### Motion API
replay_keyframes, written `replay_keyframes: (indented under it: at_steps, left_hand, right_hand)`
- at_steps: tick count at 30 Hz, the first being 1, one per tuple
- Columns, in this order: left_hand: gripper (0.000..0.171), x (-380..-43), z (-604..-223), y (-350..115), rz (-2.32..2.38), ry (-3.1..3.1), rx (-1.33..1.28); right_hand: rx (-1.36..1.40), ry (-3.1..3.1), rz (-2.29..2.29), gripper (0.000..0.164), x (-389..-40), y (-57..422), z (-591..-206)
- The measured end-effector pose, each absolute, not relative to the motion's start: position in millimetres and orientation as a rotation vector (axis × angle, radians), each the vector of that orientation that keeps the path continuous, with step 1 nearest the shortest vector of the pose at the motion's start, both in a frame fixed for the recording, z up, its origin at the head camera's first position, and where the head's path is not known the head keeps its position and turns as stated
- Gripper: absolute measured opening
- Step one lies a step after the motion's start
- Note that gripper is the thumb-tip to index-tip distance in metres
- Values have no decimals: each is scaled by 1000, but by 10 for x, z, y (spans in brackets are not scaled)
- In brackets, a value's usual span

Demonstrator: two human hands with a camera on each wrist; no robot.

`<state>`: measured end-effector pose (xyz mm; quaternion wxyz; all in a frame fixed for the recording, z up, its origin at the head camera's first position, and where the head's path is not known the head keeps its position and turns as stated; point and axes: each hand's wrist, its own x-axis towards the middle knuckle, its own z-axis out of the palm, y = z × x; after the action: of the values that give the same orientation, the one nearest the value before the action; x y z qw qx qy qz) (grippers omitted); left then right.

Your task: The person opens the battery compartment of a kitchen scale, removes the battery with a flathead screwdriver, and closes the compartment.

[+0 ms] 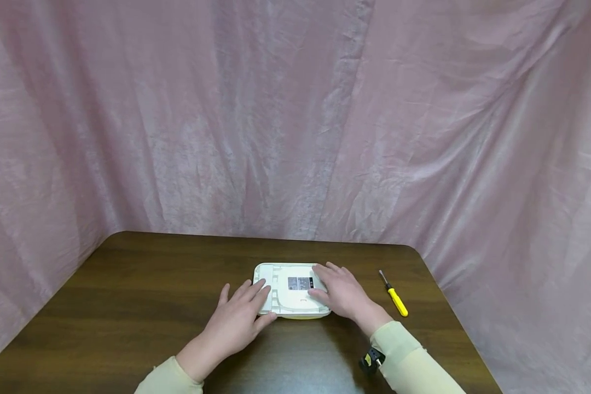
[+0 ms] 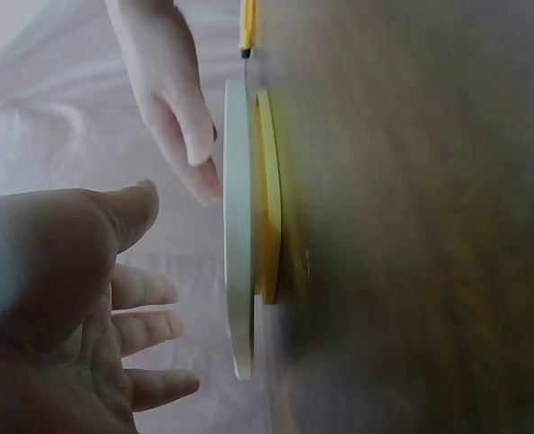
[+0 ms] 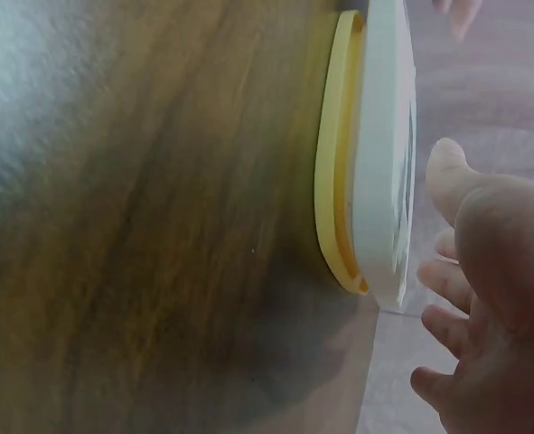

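Note:
A white flat device (image 1: pixel 295 302) with rounded corners, shaped like a small kitchen scale, lies underside up on the table. Its back shows a printed label (image 1: pixel 300 283) and moulded ridges. Beneath the white body, a yellow plate (image 3: pixel 328 172) shows in both wrist views, against the wood. My left hand (image 1: pixel 233 323) is over the device's left end, fingers spread and relaxed. Over the right end is my right hand (image 1: pixel 343 291), its fingers loosely extended. In the wrist views a gap shows between the hands and the white body (image 2: pixel 238 226); neither hand grips anything.
A screwdriver (image 1: pixel 397 301) with a yellow handle lies on the table to the right of the device. The brown wooden table (image 1: pixel 128 290) has rounded far corners. Pink curtains (image 1: pixel 285 120) hang behind it and along the sides.

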<state>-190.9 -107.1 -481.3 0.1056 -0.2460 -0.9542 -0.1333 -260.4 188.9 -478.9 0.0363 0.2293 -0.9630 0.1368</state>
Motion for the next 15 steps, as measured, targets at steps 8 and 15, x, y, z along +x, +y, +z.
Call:
replay_keyframes:
  at_steps: [8,15]
  left_hand:
    - [66,-2148,-4802,-1052,-440,-2920,-704]
    - [64,-2164,-4806,-1028,-458,-2951,-726]
  right_hand:
    - [706,-2994,377,67,-2577,1827,-4805]
    - [711,-2984,351,68,-2483,1814,-4771]
